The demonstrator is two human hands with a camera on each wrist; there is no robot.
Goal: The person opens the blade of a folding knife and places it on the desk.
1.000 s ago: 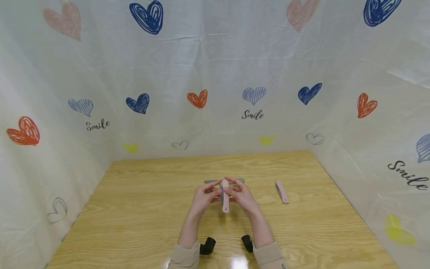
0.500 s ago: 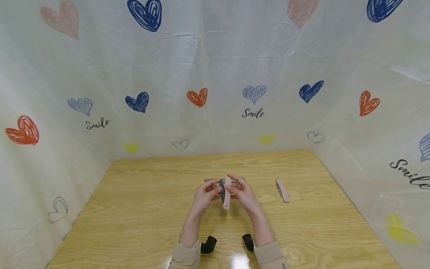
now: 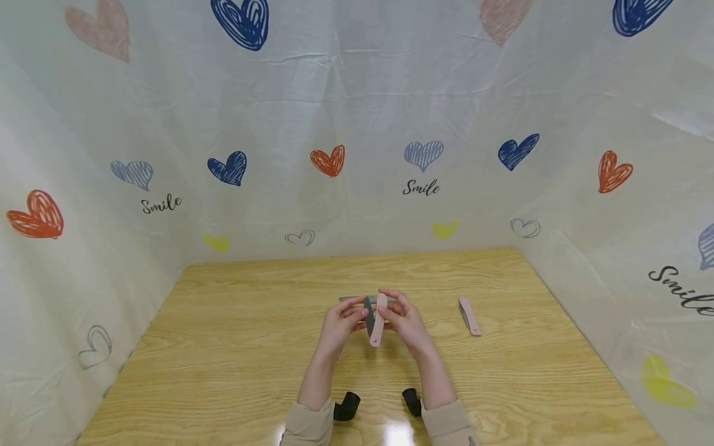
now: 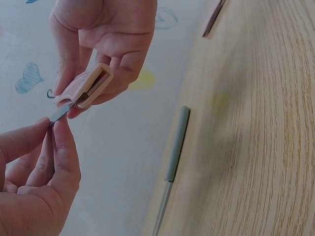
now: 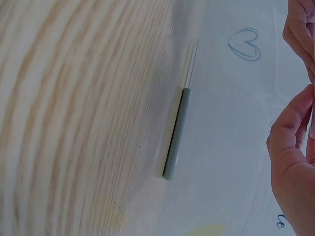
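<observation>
A pink-handled folding knife [image 3: 377, 331] is held up over the table between both hands, its grey blade [image 3: 369, 314] angled partly out of the handle. My left hand [image 3: 336, 327] pinches the blade between thumb and fingertips, as the left wrist view shows. The pink handle [image 4: 83, 84] is gripped by my right hand [image 3: 409, 323], the hollow slot at its end facing that camera. In the right wrist view the right hand [image 5: 294, 152] stands at the frame's edge, and the folding knife is mostly out of sight.
Behind the hands lies a knife with a green handle [image 4: 178, 144], partly hidden in the head view. A second pink folding knife [image 3: 470, 316], folded, rests on the wooden table [image 3: 251, 347] to the right. A heart-printed curtain [image 3: 368, 105] surrounds the table.
The blade and the pink handle have swung further apart at the top, making a wider V. My right hand has shifted slightly right with the handle; the left hand stays nearly in place.
</observation>
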